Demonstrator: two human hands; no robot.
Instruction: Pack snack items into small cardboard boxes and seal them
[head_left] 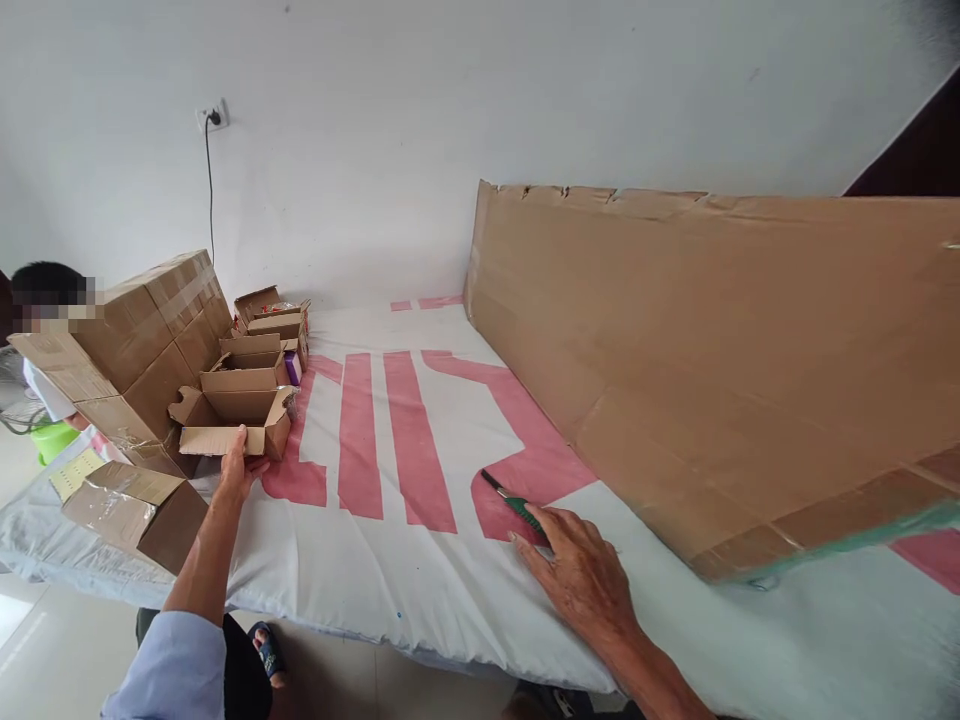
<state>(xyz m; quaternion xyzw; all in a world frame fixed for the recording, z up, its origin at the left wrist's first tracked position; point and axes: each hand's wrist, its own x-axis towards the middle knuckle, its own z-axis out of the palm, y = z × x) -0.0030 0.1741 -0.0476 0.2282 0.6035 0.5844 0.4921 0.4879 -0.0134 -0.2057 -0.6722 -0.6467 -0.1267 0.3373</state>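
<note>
My left hand [237,472] grips the near side of a small open cardboard box [229,409], thumb up on its front flap and fingers spread beneath its side. The box's flaps stand up, and what I see of its inside looks bare. Over the sheet, my right hand [581,570] has its thumb and forefinger around the rear end of a green-handled utility knife [521,508]. The knife's dark tip points away to the left. Part of the handle is hidden by my fingers.
More opened small boxes [259,362] line up behind. Taped cartons [169,330] are stacked at left, a closed box [139,505] in front. A large cardboard sheet [697,350] leans at right. A person [49,290] is behind the stack. A white-and-red cloth [360,570] covers the surface.
</note>
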